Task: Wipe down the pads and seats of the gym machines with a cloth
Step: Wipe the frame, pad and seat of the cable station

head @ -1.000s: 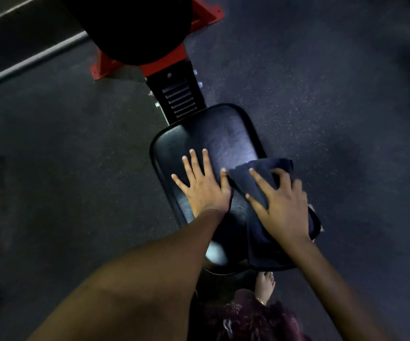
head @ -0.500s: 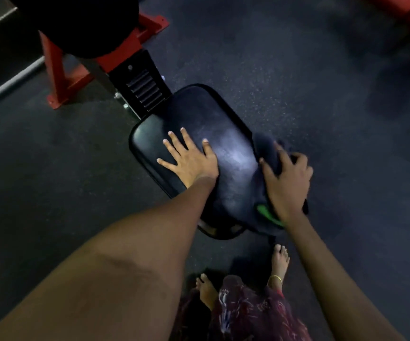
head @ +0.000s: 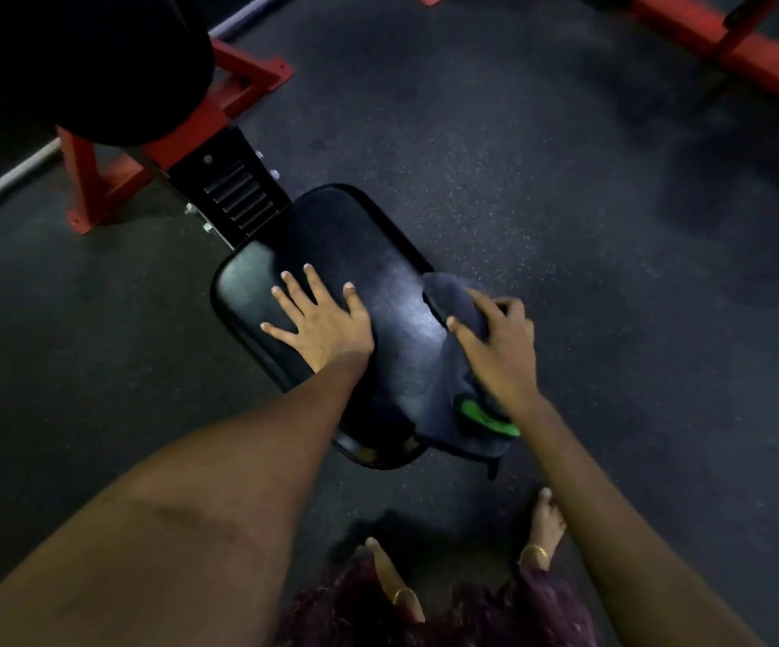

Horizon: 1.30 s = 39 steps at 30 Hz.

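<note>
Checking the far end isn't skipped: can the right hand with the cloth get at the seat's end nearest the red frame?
Probably yes: the right hand grips the cloth at the seat edge, with bare pad ahead.

Black padded seat (head: 331,245), glossy, angled away from red frame; dark cloth (head: 453,361) with green patch draped over its right edge.

In view are one black seat pad (head: 331,254), one larger black back pad (head: 84,58), one dark cloth (head: 460,361) with one green patch (head: 485,415), two hands, left (head: 326,322) and right (head: 502,347), two bare feet, two gold anklets, and two red machine frames.
</note>
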Each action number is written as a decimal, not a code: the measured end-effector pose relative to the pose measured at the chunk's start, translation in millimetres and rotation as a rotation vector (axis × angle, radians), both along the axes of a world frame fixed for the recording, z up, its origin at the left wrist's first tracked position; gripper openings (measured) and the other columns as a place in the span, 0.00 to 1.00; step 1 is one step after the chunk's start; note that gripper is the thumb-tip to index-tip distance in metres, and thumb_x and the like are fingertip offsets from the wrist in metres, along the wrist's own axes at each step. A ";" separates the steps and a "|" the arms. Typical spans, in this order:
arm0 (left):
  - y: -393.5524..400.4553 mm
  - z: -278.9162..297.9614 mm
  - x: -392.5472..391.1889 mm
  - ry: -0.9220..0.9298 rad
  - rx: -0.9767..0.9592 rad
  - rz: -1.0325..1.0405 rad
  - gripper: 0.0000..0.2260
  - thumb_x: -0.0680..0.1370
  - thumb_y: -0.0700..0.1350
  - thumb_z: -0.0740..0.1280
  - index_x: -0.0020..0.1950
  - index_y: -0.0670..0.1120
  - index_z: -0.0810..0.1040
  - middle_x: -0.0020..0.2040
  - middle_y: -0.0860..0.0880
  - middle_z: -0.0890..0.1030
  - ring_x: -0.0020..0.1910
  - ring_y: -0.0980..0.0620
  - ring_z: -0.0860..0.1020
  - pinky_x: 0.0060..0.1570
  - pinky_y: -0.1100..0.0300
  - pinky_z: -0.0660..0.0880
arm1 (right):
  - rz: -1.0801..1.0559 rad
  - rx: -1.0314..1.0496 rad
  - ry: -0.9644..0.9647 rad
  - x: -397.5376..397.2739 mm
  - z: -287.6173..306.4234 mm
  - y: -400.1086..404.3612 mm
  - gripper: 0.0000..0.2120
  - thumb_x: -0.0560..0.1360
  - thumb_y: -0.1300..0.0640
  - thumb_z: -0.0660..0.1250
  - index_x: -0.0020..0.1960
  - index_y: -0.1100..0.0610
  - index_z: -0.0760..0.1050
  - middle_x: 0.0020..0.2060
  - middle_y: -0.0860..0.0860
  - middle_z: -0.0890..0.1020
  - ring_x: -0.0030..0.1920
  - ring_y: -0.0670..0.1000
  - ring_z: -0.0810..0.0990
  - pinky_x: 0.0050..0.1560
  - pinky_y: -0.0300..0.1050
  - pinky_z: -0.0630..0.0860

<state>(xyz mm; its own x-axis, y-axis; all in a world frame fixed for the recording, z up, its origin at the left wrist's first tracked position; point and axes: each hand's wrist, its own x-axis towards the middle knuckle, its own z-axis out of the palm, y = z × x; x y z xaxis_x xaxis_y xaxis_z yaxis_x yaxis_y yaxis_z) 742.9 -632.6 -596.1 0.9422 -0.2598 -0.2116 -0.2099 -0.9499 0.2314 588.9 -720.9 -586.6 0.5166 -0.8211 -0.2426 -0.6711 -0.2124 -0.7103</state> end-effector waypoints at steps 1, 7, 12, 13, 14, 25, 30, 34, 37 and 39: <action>-0.1 0.0 -0.2 -0.004 -0.003 0.002 0.28 0.82 0.57 0.50 0.79 0.49 0.48 0.79 0.46 0.46 0.77 0.46 0.42 0.69 0.35 0.38 | 0.049 0.094 -0.047 5.1 -4.9 -18.3 0.23 0.73 0.41 0.65 0.66 0.45 0.72 0.59 0.54 0.72 0.59 0.57 0.71 0.61 0.55 0.71; -3.7 0.4 -0.1 -0.006 0.024 0.044 0.27 0.82 0.57 0.51 0.78 0.50 0.50 0.79 0.48 0.47 0.77 0.49 0.42 0.71 0.37 0.39 | 0.186 0.431 -0.212 13.5 -14.5 -56.2 0.22 0.77 0.54 0.67 0.70 0.53 0.70 0.59 0.55 0.70 0.62 0.52 0.71 0.59 0.39 0.66; -6.7 1.8 -0.1 -0.027 0.044 0.077 0.26 0.82 0.55 0.54 0.78 0.51 0.53 0.79 0.49 0.50 0.78 0.50 0.45 0.71 0.38 0.41 | 0.281 0.232 -0.276 -41.0 -16.2 -24.5 0.26 0.72 0.42 0.64 0.68 0.48 0.72 0.65 0.54 0.68 0.63 0.55 0.68 0.62 0.43 0.65; -11.3 1.7 -1.3 -0.032 0.048 0.083 0.25 0.82 0.54 0.54 0.78 0.50 0.54 0.79 0.49 0.50 0.78 0.50 0.46 0.71 0.38 0.42 | 0.287 0.224 -0.292 -49.9 -15.9 -24.8 0.27 0.72 0.40 0.61 0.68 0.47 0.72 0.65 0.54 0.68 0.62 0.56 0.69 0.61 0.44 0.66; -9.9 2.5 -0.7 -0.031 0.052 0.093 0.25 0.82 0.54 0.55 0.78 0.50 0.55 0.79 0.48 0.51 0.78 0.49 0.47 0.71 0.38 0.43 | 0.310 0.214 -0.300 -51.4 -15.3 -23.4 0.28 0.71 0.39 0.59 0.68 0.47 0.72 0.65 0.53 0.68 0.61 0.56 0.69 0.61 0.47 0.68; -46.7 6.4 1.9 0.044 0.064 0.328 0.31 0.81 0.60 0.52 0.78 0.45 0.50 0.79 0.46 0.47 0.77 0.47 0.44 0.72 0.39 0.41 | 0.370 0.263 -0.378 -8.8 -30.2 -47.2 0.25 0.76 0.42 0.63 0.71 0.46 0.68 0.64 0.52 0.68 0.64 0.55 0.66 0.60 0.49 0.70; -44.6 -2.8 -5.4 -0.077 0.063 0.352 0.31 0.80 0.60 0.54 0.78 0.45 0.53 0.79 0.46 0.51 0.77 0.47 0.47 0.72 0.40 0.42 | 0.371 0.303 -0.401 -1.3 -35.8 -50.9 0.26 0.73 0.41 0.62 0.69 0.47 0.70 0.61 0.53 0.69 0.63 0.55 0.68 0.58 0.44 0.68; -47.2 0.3 -1.6 -0.087 0.034 0.355 0.31 0.80 0.60 0.56 0.77 0.46 0.55 0.79 0.46 0.52 0.77 0.48 0.47 0.72 0.41 0.42 | 0.450 0.372 -0.286 66.6 -41.0 -76.8 0.26 0.76 0.48 0.66 0.72 0.43 0.65 0.63 0.54 0.68 0.64 0.59 0.68 0.65 0.51 0.67; -48.2 0.2 -3.1 -0.078 0.045 0.347 0.31 0.80 0.60 0.56 0.78 0.46 0.54 0.79 0.46 0.51 0.77 0.48 0.47 0.72 0.41 0.42 | 0.463 0.351 -0.250 79.8 -41.0 -83.3 0.27 0.76 0.47 0.66 0.73 0.42 0.63 0.65 0.54 0.67 0.65 0.59 0.67 0.65 0.50 0.65; -49.2 -1.4 -2.7 -0.075 0.044 0.352 0.31 0.79 0.60 0.57 0.78 0.46 0.54 0.79 0.46 0.51 0.77 0.48 0.47 0.72 0.42 0.42 | 0.472 0.324 -0.295 56.9 -40.5 -78.2 0.28 0.76 0.46 0.67 0.73 0.43 0.62 0.65 0.54 0.68 0.65 0.58 0.68 0.62 0.47 0.66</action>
